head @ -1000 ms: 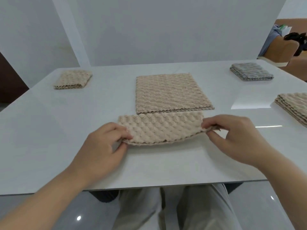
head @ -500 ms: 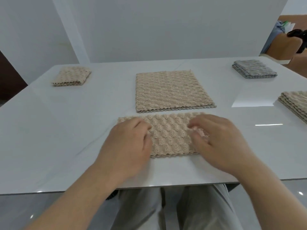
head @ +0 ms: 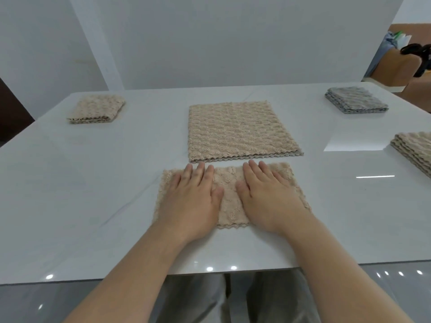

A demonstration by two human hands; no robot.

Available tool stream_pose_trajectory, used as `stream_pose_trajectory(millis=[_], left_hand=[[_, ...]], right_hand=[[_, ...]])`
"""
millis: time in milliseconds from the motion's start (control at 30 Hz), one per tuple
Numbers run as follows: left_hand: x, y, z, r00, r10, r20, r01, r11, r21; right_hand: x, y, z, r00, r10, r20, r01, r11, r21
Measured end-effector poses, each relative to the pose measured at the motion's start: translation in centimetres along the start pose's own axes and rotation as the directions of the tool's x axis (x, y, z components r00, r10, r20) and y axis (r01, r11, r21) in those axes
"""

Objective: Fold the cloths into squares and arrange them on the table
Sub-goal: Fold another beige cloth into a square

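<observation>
A beige textured cloth (head: 229, 201), folded into a rectangle, lies flat near the front edge of the white table (head: 93, 183). My left hand (head: 193, 197) presses its left half with straight fingers. My right hand (head: 268, 194) lies flat on the right half in the same way. Just beyond the fingertips sits a larger unfolded stack of beige cloths (head: 240, 131). A small folded beige cloth (head: 96, 111) rests at the far left. At the far right corner is a folded grey cloth (head: 355, 100).
A stack of folded beige cloths (head: 415, 152) lies at the right edge, partly cut off. White walls stand behind the table. A brown chair (head: 396, 64) with dark items on it stands beyond the far right corner. My legs show under the table's front edge.
Both hands let go of the cloth's pinched ends, moved inward and flattened onto it. The fold was laid down and the cloth now lies flat.
</observation>
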State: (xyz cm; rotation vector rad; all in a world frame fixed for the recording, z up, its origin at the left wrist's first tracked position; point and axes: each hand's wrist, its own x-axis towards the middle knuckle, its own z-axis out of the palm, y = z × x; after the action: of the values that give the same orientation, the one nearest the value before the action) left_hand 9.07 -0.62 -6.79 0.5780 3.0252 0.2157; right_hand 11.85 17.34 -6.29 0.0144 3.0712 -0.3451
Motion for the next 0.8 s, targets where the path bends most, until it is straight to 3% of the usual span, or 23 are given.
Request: stream_pose_trajectory(millis=[300,467,633,800], left_hand=[[-0.8,-4.1,-0.3,0.991,-0.130,0.044,0.131,0.991,-0.025],[-0.9,-2.7,-1.3,0.985,-0.168,0.041,0.169,0.986,-0.017],[-1.7,1.8,-2.3,0.997,0.082,0.017,-0.080,0.994,-0.073],[-0.6,4.2,-0.7,0.986,0.148,0.075,-0.147,0.989,-0.024]], right_hand=[[-1.4,3.6,-0.7,0.985,0.169,0.034,-0.169,0.986,-0.005],[-1.1,3.3,-1.5,0.980,0.198,0.007,-0.198,0.980,0.024],[-1.8,3.0,-3.4,0.857,0.452,-0.248,-0.473,0.880,-0.031],[-1.8,2.8,-3.7,0.820,0.551,-0.156,-0.565,0.822,-0.066]])
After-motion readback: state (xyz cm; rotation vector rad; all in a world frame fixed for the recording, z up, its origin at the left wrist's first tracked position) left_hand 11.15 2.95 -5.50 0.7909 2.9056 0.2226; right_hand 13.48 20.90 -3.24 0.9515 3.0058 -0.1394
